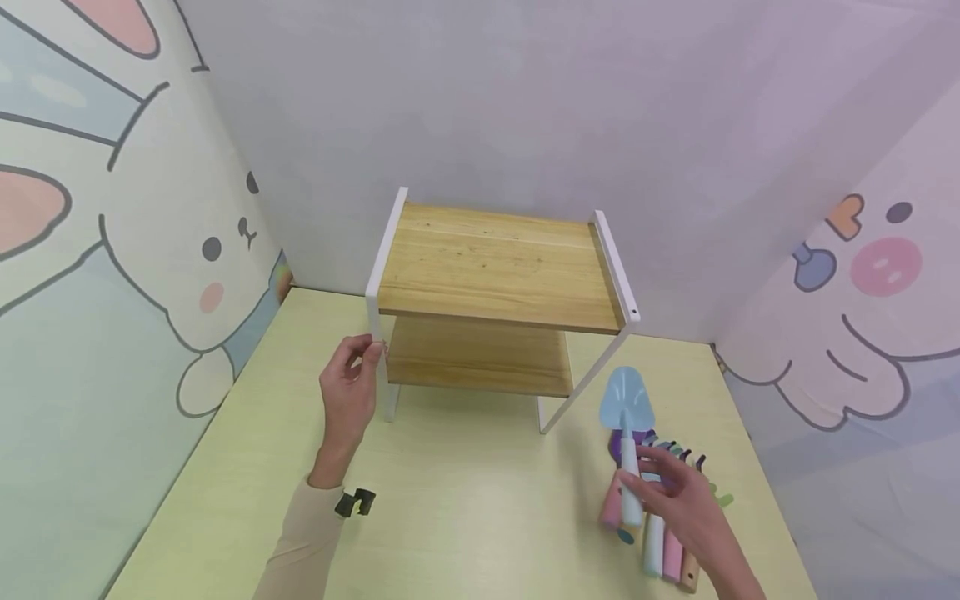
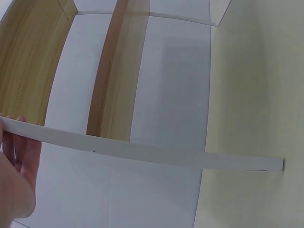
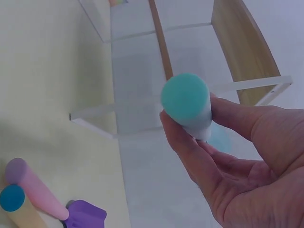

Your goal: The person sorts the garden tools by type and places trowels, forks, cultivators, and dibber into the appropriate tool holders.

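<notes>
A two-tier shelf [image 1: 498, 271] with wooden boards and a white frame stands at the back of the table. My left hand [image 1: 351, 392] grips its left front post [image 2: 128, 149], fingers curled at the post just below the top board. Between thumb and fingers, my right hand [image 1: 678, 500] pinches the white handle [image 1: 631, 483] of a small hand trowel. The trowel's light blue blade [image 1: 627, 400] points away from me, toward the shelf's right side. In the right wrist view, the turquoise handle end [image 3: 185, 96] faces the camera, and most of the blade is hidden.
Beneath my right hand lie several garden tools, among them a pink-handled one [image 1: 611, 504] with a purple head [image 3: 87, 216], a white handle [image 1: 653, 546] and a tan handle [image 1: 690, 573]. A grey wall [image 1: 480, 100] rises behind the shelf, with cartoon-printed panels [image 1: 172, 250] at the sides.
</notes>
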Action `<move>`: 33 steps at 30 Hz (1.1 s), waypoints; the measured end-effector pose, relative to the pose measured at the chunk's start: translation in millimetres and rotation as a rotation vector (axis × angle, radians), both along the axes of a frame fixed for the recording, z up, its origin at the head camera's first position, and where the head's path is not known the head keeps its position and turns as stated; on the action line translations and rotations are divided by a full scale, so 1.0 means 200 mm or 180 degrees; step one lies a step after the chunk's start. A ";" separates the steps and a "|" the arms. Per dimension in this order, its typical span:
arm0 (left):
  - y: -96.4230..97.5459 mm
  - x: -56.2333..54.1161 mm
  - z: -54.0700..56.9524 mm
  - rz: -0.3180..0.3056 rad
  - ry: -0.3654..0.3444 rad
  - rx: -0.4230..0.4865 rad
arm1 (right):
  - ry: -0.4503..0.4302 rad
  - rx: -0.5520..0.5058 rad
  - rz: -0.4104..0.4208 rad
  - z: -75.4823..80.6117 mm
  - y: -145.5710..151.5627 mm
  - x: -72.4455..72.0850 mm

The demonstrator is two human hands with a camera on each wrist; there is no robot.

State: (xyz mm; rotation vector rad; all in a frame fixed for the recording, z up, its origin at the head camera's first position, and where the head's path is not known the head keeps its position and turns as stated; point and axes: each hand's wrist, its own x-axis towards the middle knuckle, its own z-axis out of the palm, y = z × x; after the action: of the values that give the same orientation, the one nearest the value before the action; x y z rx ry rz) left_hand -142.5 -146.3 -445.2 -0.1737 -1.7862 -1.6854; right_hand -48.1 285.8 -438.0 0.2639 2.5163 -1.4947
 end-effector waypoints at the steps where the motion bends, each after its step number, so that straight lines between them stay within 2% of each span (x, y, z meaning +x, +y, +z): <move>1: 0.01 0.01 0.02 0.0011 -0.0015 -0.0007 | 0.0018 0.0005 0.0011 0.01 0.00 0.01; 4: 0.02 0.04 0.07 0.0041 -0.0054 -0.0027 | 0.0062 -0.0031 0.0006 0.05 -0.02 0.03; 7: 0.03 0.05 0.10 0.0031 -0.0036 -0.0008 | 0.0067 -0.0049 -0.0004 0.09 -0.03 0.04; 13: 0.03 0.04 0.08 0.0004 -0.0044 0.0027 | 0.0208 0.0024 -0.0010 0.16 -0.07 0.09; 18: 0.02 0.03 0.05 0.0044 -0.0121 0.0019 | 0.0487 0.0105 0.0118 0.22 -0.09 0.13; 22: 0.03 0.03 0.06 0.0045 -0.0101 0.0012 | 0.0614 0.0071 0.0236 0.26 -0.10 0.14; 29: 0.04 0.06 0.10 0.0067 -0.0118 -0.0012 | 0.0809 0.0159 0.0395 0.33 -0.15 0.11; 33: 0.03 0.03 0.05 0.0079 -0.0140 -0.0014 | 0.0970 0.0196 0.0512 0.37 -0.18 0.08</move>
State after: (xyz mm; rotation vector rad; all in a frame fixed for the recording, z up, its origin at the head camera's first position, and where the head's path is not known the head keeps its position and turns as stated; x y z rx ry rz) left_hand -137.3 -141.3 -435.9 -0.1166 -1.8171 -1.6798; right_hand -31.2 250.8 -364.2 -0.1683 2.7403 -1.4925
